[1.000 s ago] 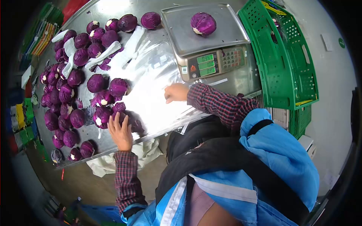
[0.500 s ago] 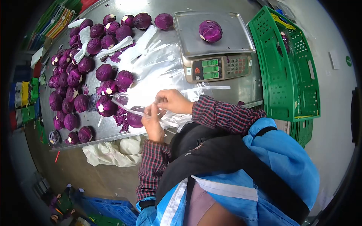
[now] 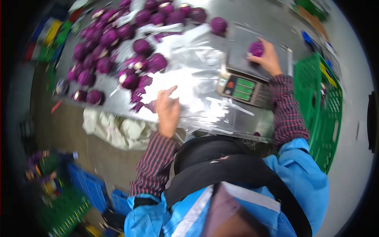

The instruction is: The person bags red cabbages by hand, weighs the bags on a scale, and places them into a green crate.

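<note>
My right hand [image 3: 271, 59] is wrapped round a red cabbage [image 3: 256, 49] over the steel pan [image 3: 240, 47] of a digital scale [image 3: 244, 90]. The scale's green display is lit, its digits blurred. My left hand [image 3: 168, 111] is open, fingers apart and nothing in them, over the front part of the metal table. Clear plastic bags [image 3: 199, 75] and white glare lie around it. Just left of it are loose purple leaves [image 3: 138, 94] and a few cabbages [image 3: 157, 62].
Many red cabbages [image 3: 103, 65] cover the table's left side, with white foam netting [image 3: 162, 29] among them. A green crate [image 3: 310, 102] stands right of the scale. A pale sack [image 3: 114, 128] hangs below the front edge. Lower left, a blue crate [image 3: 89, 185] and another person [image 3: 43, 166] are visible.
My right hand has left the clear plastic bag and moved right onto the cabbage on the scale. My left hand has opened and no longer holds the bag. The view has shifted.
</note>
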Motion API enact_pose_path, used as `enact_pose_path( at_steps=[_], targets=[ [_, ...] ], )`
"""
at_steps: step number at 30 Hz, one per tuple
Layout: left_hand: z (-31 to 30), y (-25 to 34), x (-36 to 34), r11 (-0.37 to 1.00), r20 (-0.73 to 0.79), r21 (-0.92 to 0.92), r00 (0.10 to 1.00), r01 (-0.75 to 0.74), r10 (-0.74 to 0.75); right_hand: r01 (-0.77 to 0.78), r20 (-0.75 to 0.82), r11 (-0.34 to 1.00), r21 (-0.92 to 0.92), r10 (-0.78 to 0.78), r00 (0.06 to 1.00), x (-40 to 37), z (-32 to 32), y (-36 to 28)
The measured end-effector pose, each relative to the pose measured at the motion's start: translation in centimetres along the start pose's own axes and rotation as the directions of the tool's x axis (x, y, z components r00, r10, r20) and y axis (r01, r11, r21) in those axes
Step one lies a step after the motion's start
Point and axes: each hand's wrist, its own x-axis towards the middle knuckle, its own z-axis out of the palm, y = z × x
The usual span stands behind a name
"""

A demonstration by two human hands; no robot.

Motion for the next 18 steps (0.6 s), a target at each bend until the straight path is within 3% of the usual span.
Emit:
enact_pose_path(
  at_steps=[1, 2, 3, 4, 5, 7, 8, 9, 10, 11, 12, 13, 14, 15, 16, 17, 18],
  targets=[
    [1.0, 1.0, 0.0, 0.996, -0.101, -0.087, 0.995, -0.01, 0.002, 0.016, 0.024, 0.999, -0.027, -0.015, 1.0, 0.1, 0.4, 1.3],
    [1.8, 1.3, 0.1, 0.989, -0.097, -0.117, 0.992, -0.091, 0.08, -0.089, 0.108, 0.983, 0.158, 0.073, 0.992, 0.7, 0.2, 3.2],
    [2.6, 1.5, 0.1, 0.993, -0.05, -0.117, 0.998, -0.034, 0.028, -0.216, 0.211, 0.925, 0.313, 0.155, 0.965, 1.0, 0.4, 3.9],
    [3.6, 1.9, -0.3, 0.995, -0.078, -0.1, 0.997, -0.011, 0.003, -0.306, 0.261, 0.749, 0.588, 0.183, 0.948, -0.1, 0.3, 2.3],
    [4.8, 2.2, -0.3, 0.984, -0.042, -0.178, 0.999, 0.001, -0.009, -0.376, 0.317, 0.489, 0.787, 0.202, 0.927, -1.3, -1.0, 0.0],
    [7.0, 2.5, 0.8, 0.964, 0.046, -0.26, 0.998, 0.047, -0.036, -0.38, 0.396, 0.234, 0.895, -0.022, 0.918, -4.5, -3.4, -7.7],
    [7.8, 2.8, 0.7, 0.961, 0.109, -0.263, 0.992, 0.089, -0.062, -0.506, 0.509, 0.116, 0.855, 0.0, 0.861, -6.3, -3.1, -10.4],
    [8.2, 3.4, 0.6, 0.954, 0.191, -0.282, 0.98, 0.1, -0.046, -0.526, 0.538, 0.119, 0.842, -0.104, 0.837, -7.6, -2.7, -11.9],
    [9.1, 3.4, 0.5, 0.831, 0.274, -0.513, 0.958, 0.216, -0.08, -0.545, 0.56, 0.126, 0.829, -0.207, 0.802, -8.8, -2.3, -13.3],
    [9.7, 3.5, 0.3, 0.639, 0.363, -0.694, 0.928, 0.332, -0.089, -0.452, 0.511, 0.238, 0.86, -0.413, 0.754, -9.8, -1.6, -13.9],
    [9.0, 5.5, 0.1, 0.36, 0.29, -0.874, 0.945, 0.326, -0.153, -0.542, 0.568, 0.18, 0.821, -0.363, 0.739, -10.6, -1.0, -14.7],
    [7.9, 5.0, 0.6, 0.55, 0.159, -0.796, 0.964, 0.253, -0.213, -0.625, 0.626, 0.119, 0.772, -0.319, 0.712, -11.0, -0.4, -15.3],
    [6.4, 4.6, 0.1, 0.657, 0.202, -0.668, 0.935, 0.349, -0.291, -0.695, 0.681, 0.033, 0.718, -0.239, 0.692, -11.3, 0.5, -15.2],
    [4.3, 6.1, -0.2, 0.735, 0.233, -0.514, 0.897, 0.441, -0.375, -0.715, 0.704, 0.029, 0.698, -0.212, 0.678, -11.5, 1.6, -14.3],
    [5.2, 5.4, -1.3, 0.843, 0.057, -0.506, 0.982, 0.184, -0.18, -0.732, 0.734, 0.068, 0.678, -0.123, 0.668, -12.5, 3.3, -13.3],
    [5.3, 5.4, -2.0, 0.916, 0.025, -0.398, 0.999, 0.045, -0.038, -0.747, 0.753, 0.103, 0.656, -0.034, 0.657, -13.1, 4.5, -12.7],
    [5.6, 5.9, -2.6, 0.926, -0.008, -0.375, 0.999, -0.046, 0.047, -0.716, 0.745, 0.242, 0.655, -0.051, 0.665, -12.4, 5.1, -13.7]
  ],
)
